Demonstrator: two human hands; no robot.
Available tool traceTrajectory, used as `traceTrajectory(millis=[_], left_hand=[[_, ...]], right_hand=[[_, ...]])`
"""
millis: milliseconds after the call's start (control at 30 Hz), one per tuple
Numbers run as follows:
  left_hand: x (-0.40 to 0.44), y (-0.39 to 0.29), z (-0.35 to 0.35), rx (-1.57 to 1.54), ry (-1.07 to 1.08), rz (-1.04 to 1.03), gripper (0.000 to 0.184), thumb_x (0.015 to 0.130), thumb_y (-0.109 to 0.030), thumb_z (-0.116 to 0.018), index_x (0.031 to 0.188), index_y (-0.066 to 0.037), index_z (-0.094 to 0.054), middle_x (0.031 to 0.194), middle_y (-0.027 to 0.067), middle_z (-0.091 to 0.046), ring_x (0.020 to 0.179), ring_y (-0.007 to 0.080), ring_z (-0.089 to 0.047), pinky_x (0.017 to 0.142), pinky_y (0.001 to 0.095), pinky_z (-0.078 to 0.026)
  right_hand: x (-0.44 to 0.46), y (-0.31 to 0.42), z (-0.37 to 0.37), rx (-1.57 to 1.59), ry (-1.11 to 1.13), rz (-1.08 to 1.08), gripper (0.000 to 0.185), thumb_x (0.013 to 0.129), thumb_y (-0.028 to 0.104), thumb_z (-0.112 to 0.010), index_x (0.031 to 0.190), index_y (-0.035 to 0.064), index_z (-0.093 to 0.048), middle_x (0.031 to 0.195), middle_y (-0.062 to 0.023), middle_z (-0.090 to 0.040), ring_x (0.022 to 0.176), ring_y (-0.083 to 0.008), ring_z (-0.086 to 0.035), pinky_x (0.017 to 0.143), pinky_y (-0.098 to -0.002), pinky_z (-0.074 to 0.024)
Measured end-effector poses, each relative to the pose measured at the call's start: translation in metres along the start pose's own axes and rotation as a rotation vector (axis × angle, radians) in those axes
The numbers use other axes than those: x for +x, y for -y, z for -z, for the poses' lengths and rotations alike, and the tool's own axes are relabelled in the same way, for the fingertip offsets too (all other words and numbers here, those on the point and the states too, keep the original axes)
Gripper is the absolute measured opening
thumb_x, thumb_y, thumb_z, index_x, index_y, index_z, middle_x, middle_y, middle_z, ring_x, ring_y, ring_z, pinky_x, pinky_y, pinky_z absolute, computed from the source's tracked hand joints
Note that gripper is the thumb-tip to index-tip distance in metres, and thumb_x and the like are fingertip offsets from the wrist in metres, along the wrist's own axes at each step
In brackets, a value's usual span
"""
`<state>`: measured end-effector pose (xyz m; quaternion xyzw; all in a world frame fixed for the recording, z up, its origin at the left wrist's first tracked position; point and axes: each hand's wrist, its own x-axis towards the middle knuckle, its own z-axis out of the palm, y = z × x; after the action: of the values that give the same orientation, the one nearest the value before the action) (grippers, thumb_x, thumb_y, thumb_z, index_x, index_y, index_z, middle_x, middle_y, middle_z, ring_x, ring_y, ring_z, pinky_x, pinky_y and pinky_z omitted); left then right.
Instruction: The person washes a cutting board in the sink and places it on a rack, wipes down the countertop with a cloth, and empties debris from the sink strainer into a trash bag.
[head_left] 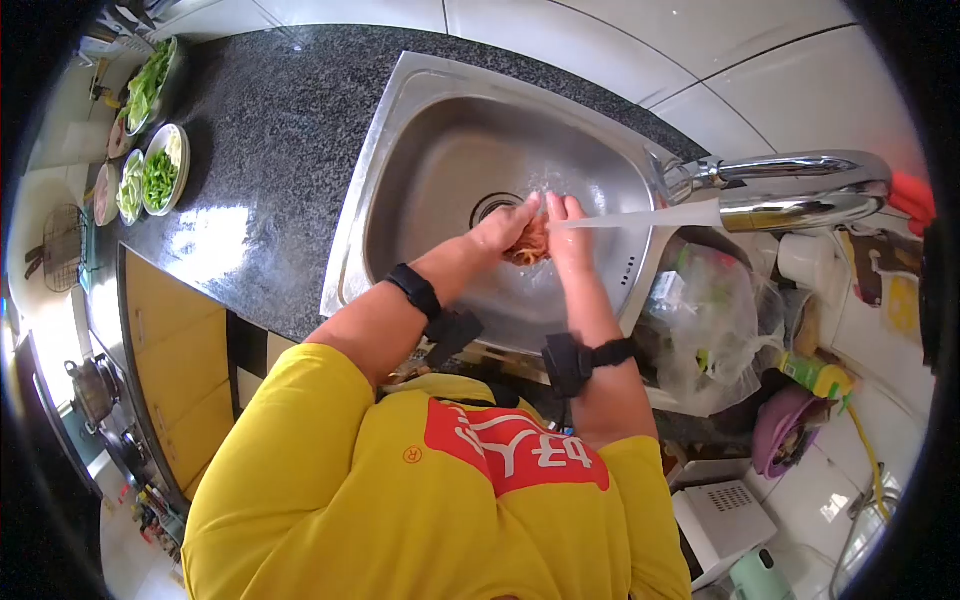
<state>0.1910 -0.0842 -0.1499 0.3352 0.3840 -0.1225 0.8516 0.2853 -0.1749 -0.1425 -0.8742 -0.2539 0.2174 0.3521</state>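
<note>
My left hand (503, 228) is low in the steel sink (430, 190), beside the drain (492, 206). Its fingers curl around a clump of pinkish-orange food strips (530, 246), too blurred to name exactly. Close on the other side, my right hand (570, 235) has its fingers stretched out, touching or nearly touching the clump. A water stream (640, 219) runs from the chrome faucet (775, 208) onto this hand. Some of the strips are hidden behind my hands.
Left on the dark granite counter (290, 120) stand a bowl of green leaves (150, 85) and a plate of chopped green vegetable (160, 180). Right of the sink lies a clear plastic bag (710, 325). A purple basin (785, 430) sits lower right, and tiled wall (590, 45) rises behind.
</note>
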Motion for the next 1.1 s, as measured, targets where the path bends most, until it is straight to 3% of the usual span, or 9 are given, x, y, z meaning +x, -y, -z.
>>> traceTrajectory(millis=[133,200,367,467,600,667,800,867,1100], left_hand=[[0.004,-0.001,0.032,0.745,0.007,-0.338,0.049,0.084,-0.045,-0.052,0.108,-0.002,-0.05,0.1,0.0065,-0.057,0.094,0.0151,-0.053,0.079,0.029,-0.044],[0.003,0.0,0.034,0.781,0.4,-0.446,0.042,0.081,-0.029,-0.062,0.11,-0.001,-0.048,0.107,0.0044,-0.053,0.099,0.0125,-0.048,0.088,0.0268,-0.038],[0.003,0.001,0.022,0.458,0.343,-0.328,0.033,0.077,-0.014,-0.063,0.105,-0.002,-0.051,0.094,-0.0005,-0.056,0.091,0.0126,-0.051,0.085,0.0258,-0.04],[-0.012,0.002,0.01,-0.227,0.36,-0.235,0.022,0.074,-0.012,-0.055,0.095,-0.003,-0.054,0.082,0.0006,-0.057,0.082,0.0159,-0.052,0.083,0.0297,-0.041],[-0.007,0.017,0.005,-0.694,0.345,-0.34,0.01,0.066,-0.009,-0.047,0.075,-0.004,-0.048,0.07,0.0086,-0.053,0.074,0.0236,-0.051,0.076,0.0407,-0.042],[-0.027,0.006,-0.007,-0.813,-0.048,-0.098,0.005,0.066,-0.008,-0.045,0.069,-0.004,-0.046,0.064,0.0098,-0.05,0.071,0.0251,-0.049,0.071,0.0417,-0.041],[-0.012,0.019,0.029,-0.568,0.065,-0.108,0.007,0.068,-0.008,-0.044,0.062,-0.005,-0.045,0.058,0.0099,-0.045,0.052,0.0251,-0.043,0.055,0.0422,-0.039],[-0.018,0.012,0.02,-0.429,-0.129,-0.05,0.011,0.068,-0.011,-0.046,0.058,-0.013,-0.044,0.048,0.0009,-0.034,0.041,0.0149,-0.031,0.042,0.0352,-0.036],[-0.039,0.014,0.018,-0.274,0.076,-0.035,0.011,0.071,-0.014,-0.05,0.06,-0.012,-0.046,0.053,0.0019,-0.04,0.045,0.0153,-0.036,0.042,0.0302,-0.03]], right_hand=[[-0.005,0.002,0.019,0.394,0.132,-0.099,0.026,0.081,0.025,-0.059,0.082,0.0005,-0.053,0.071,-0.0095,-0.057,0.066,-0.0199,-0.054,0.062,-0.0313,-0.0432],[-0.01,0.011,0.032,0.51,0.333,-0.053,0.022,0.079,0.02,-0.062,0.084,-0.0002,-0.055,0.072,-0.0028,-0.054,0.068,-0.0118,-0.05,0.062,-0.0257,-0.042],[-0.019,0.015,0.033,1.024,0.302,-0.212,0.014,0.076,0.008,-0.064,0.084,0.0006,-0.055,0.076,-0.0022,-0.055,0.07,-0.0115,-0.053,0.064,-0.0237,-0.043],[-0.035,0.003,0.016,1.069,0.089,-0.183,0.015,0.075,0.006,-0.064,0.087,0.0001,-0.059,0.078,-0.0025,-0.057,0.073,-0.0122,-0.054,0.068,-0.0258,-0.0445],[-0.048,0.007,0.025,0.244,0.16,0.277,0.025,0.073,0.01,-0.066,0.097,0.0036,-0.063,0.093,-0.0113,-0.062,0.087,-0.0212,-0.058,0.079,-0.031,-0.0443],[-0.049,0.009,0.039,-0.008,0.207,0.503,0.027,0.072,0.014,-0.067,0.096,0.0044,-0.063,0.094,-0.0148,-0.062,0.087,-0.0253,-0.059,0.079,-0.0317,-0.0446],[-0.016,0.006,0.086,0.051,0.151,0.057,0.031,0.074,0.022,-0.066,0.099,0.0045,-0.061,0.09,-0.0126,-0.063,0.083,-0.022,-0.06,0.073,-0.032,-0.0457],[0.013,0.005,0.108,0.235,0.123,0.066,0.05,0.08,0.012,-0.057,0.126,0.0053,-0.04,0.098,-0.0048,-0.06,0.087,-0.0114,-0.054,0.075,-0.0243,-0.0428],[0.039,0.056,0.137,0.751,0.273,-0.171,0.049,0.083,0.035,-0.056,0.121,0.006,-0.044,0.112,-0.0071,-0.055,0.096,-0.0165,-0.052,0.08,-0.0335,-0.0409]])
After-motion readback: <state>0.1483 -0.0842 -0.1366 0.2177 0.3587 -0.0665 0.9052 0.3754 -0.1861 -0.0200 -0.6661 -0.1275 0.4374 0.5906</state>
